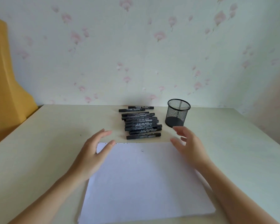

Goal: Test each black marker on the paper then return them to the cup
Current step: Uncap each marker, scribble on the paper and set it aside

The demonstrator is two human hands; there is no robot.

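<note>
Both hands, left hand (94,151) and right hand (187,143), hover spread and empty over the paper (145,183); testing seems unstarted (cup (178,113) apparently empty), so grasp the nearest marker (143,136).

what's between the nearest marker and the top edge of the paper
Only a bare strip of table separates the nearest marker from the paper, as the head view shows.

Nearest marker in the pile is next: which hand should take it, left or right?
Probably the right hand. It hovers open beside the capped end of the nearest marker and just in front of the mesh cup, handy for returning it. The left hand lies over the paper corner, suited to steadying it.
</note>
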